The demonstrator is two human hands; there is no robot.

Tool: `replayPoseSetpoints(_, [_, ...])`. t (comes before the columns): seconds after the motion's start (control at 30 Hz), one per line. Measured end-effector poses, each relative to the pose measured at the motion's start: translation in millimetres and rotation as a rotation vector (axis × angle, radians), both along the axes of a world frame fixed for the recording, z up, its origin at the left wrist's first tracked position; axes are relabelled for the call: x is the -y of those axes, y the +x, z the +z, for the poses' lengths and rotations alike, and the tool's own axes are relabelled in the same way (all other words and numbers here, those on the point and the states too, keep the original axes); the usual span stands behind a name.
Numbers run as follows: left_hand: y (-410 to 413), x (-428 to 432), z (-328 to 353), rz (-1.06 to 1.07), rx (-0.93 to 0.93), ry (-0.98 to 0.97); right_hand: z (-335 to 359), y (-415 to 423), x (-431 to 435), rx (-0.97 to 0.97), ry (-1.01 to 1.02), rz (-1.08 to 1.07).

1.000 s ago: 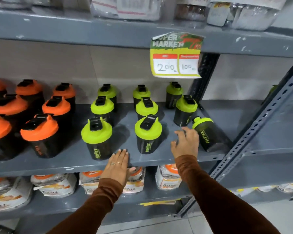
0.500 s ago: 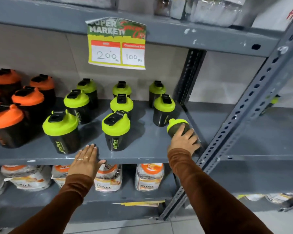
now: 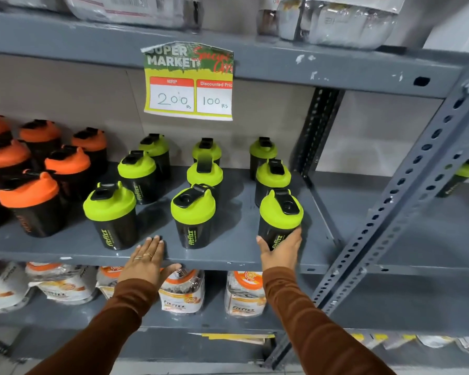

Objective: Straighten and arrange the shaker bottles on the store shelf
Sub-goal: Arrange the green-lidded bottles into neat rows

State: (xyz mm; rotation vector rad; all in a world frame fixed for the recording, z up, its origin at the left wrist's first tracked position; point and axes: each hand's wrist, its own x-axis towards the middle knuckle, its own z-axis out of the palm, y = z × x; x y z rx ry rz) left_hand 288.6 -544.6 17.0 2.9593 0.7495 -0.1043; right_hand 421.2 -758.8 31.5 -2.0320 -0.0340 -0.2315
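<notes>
Fingers of right hand wrap upright front-right shaker bottle base.

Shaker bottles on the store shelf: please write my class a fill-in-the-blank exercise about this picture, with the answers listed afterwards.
1. The right hand grips a bottle whose lid is ____ in colour.
2. The left hand rests flat on the front edge of the ____, holding nothing.
3. The bottles at the left end of the shelf have ____ lids.
4. The price sign shows a discounted price of ____ Rs.

Answers: green; shelf; orange; 100
</notes>
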Motion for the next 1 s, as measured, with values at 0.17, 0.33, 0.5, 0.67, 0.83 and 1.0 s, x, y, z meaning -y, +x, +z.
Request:
replayPoseSetpoints(0.17, [0.9, 2.6, 3.6, 0.040, 0.049, -0.076, 3.1, 1.1, -1.7, -0.009, 0.036, -0.003])
replayPoseSetpoints(0.33, [15.0, 18.3, 14.5, 0.175, 0.465, -0.530, 5.3, 3.6, 1.2, -0.019, 0.118, 0.040])
replayPoseSetpoints(0.5, [37.3, 33.7, 20.8, 0.236, 0.651, -0.845, 10.0, 8.5, 8.9, -0.122, 0.068, 0.057])
replayPoseSetpoints(0.67, [46.8, 38.6, 18.1, 0.350, 0.659, -0.818, 10.6, 7.6, 17.2, -0.168, -0.024, 0.052])
replayPoseSetpoints(0.83, [47.7, 39.2, 17.2, 0.340, 0.627, -0.799, 13.5, 5.7, 25.5, -0.166, -0.068, 0.045])
replayPoseSetpoints(1.0, [48.7, 43.1, 20.1, 0.350, 0.625, -0.819, 15.7, 5.1, 28.9, -0.177, -0.081, 0.060])
